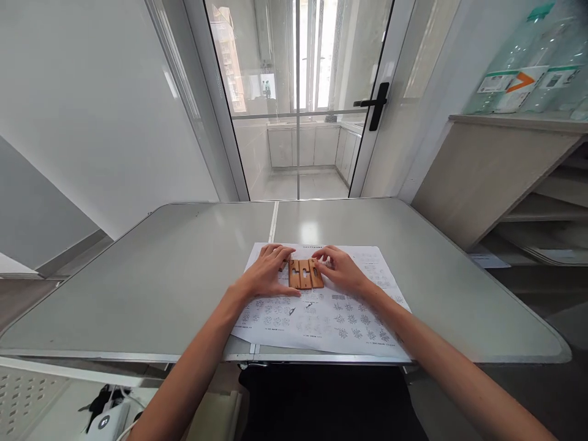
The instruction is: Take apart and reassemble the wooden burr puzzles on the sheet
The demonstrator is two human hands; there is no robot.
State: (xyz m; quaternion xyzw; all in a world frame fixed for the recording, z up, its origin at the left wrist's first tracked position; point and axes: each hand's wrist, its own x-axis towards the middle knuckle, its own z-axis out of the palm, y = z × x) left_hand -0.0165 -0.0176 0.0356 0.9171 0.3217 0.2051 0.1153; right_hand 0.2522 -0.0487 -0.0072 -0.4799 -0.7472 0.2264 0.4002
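Three flat wooden puzzle pieces [305, 275] with cut-outs and small dark marks stand side by side on a printed sheet [316, 331]. My left hand [267, 274] curves around their left side, fingers and thumb spread apart, with the thumb along the lower edge. Under its fingers a bit more brown wood shows, mostly hidden. At the upper right corner, the thumb and fingertips of my right hand [339, 269] close on the rightmost wooden piece [316, 278], which sits slightly tilted against the others.
The sheet lies on a grey folding table [110, 288] with a metal rim and a centre seam. Beyond it stands a glass door [321, 141] with a black handle. Plastic bottles [528, 73] stand on a shelf at the right; a white device [108, 422] with cables lies lower left.
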